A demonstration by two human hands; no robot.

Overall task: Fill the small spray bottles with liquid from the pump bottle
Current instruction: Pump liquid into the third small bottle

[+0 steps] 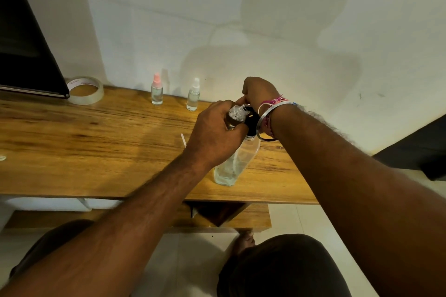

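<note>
A clear pump bottle [235, 164] with a black pump head [251, 120] stands near the wooden table's front edge. My left hand [214, 128] grips a small clear bottle [233, 117], held tilted against the pump's spout. My right hand [259, 90], with bangles and threads on the wrist, curls over the pump head from above, and its fingertips meet the small bottle's mouth. Two more small spray bottles stand upright by the wall, one with a pink cap [156, 90] and one with a white cap [193, 95]. The spout itself is hidden by my fingers.
A roll of clear tape [86, 90] lies at the back left beside a black slab-like object [29, 60]. A thin white stick [183, 139] lies on the wooden table [96, 147] left of the pump bottle. A lower shelf and my knees are below the front edge.
</note>
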